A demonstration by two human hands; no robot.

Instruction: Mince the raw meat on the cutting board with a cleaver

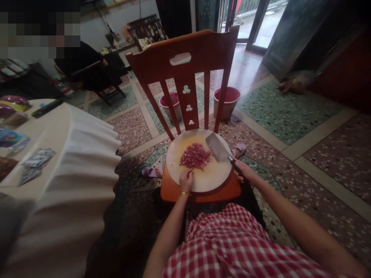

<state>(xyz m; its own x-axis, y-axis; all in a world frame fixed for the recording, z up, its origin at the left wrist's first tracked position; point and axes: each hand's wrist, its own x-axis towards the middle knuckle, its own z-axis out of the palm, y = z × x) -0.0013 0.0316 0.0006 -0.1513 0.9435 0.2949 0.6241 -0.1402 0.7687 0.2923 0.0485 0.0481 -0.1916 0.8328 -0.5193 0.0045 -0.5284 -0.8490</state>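
Observation:
A round pale cutting board [214,177] lies on the seat of a red wooden chair [185,61] in front of me. A heap of finely chopped red-purple pieces [195,156] sits in the board's middle. My right hand [243,174] is closed round the dark handle of a cleaver [218,146], whose broad blade rests at the right side of the heap. My left hand [186,180], with a gold bangle at the wrist, rests on the board's near edge just below the heap, fingers curled.
Two pink buckets [227,100] stand on the tiled floor behind the chair. A table with a white cloth [84,154] and scattered packets is at my left. Pink slippers [150,172] lie under the chair. A seated person in dark clothes is at the far left.

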